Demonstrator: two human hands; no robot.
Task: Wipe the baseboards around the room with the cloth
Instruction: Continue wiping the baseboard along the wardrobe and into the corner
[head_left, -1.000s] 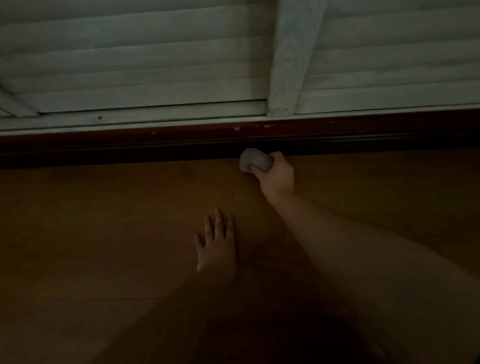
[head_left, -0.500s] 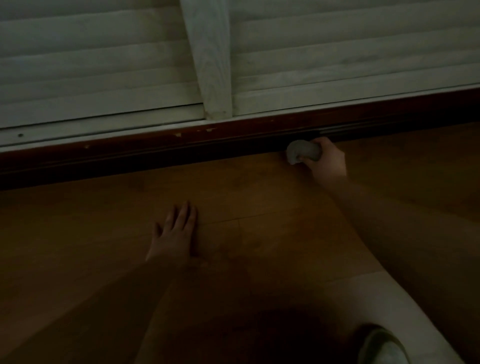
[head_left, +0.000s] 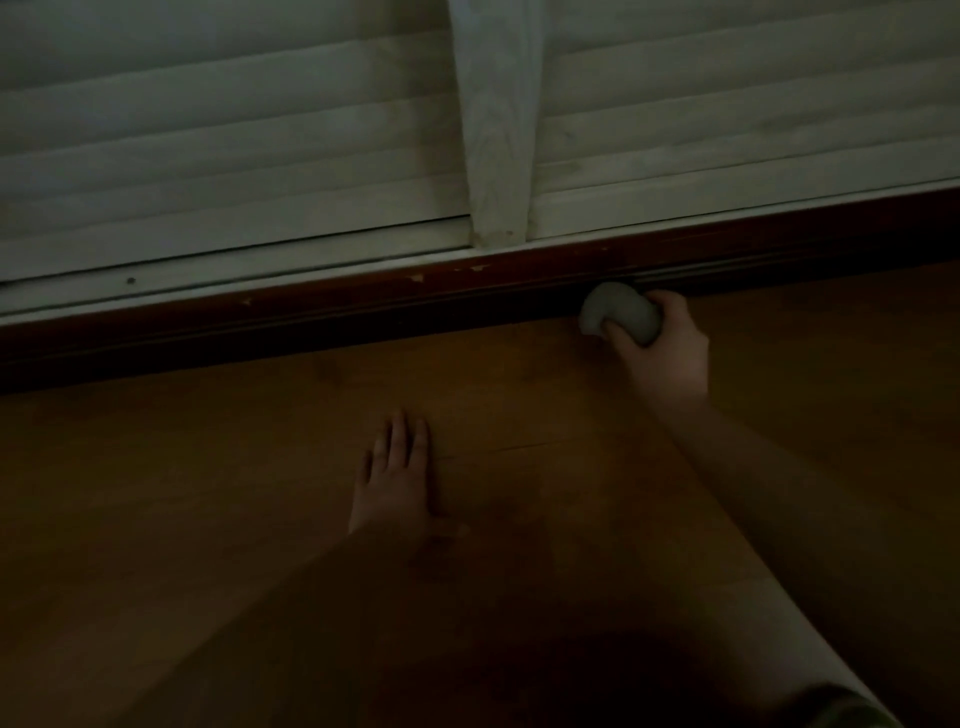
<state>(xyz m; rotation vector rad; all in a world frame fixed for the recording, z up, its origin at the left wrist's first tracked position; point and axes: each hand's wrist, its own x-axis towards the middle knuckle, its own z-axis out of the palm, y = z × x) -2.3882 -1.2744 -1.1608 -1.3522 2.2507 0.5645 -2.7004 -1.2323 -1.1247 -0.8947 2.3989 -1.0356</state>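
Note:
A dark reddish-brown baseboard (head_left: 322, 317) runs across the view where the wall meets the floor, with small chips along its top edge. My right hand (head_left: 667, 345) grips a bunched pale grey cloth (head_left: 618, 314) and holds it against the baseboard's lower part, right of centre. My left hand (head_left: 395, 478) lies flat on the wooden floor, fingers straight and together, well short of the baseboard. The room is dim.
Above the baseboard stand white louvred panels (head_left: 234, 150) with a vertical pale post (head_left: 496, 130) between them. Brown wooden floor (head_left: 208, 467) fills the lower half. A bit of my clothing (head_left: 852, 712) shows at the bottom right corner.
My right hand has slid the cloth rightwards along the baseboard, from left of the white post's foot to past its right side. My left hand stays flat on the floor.

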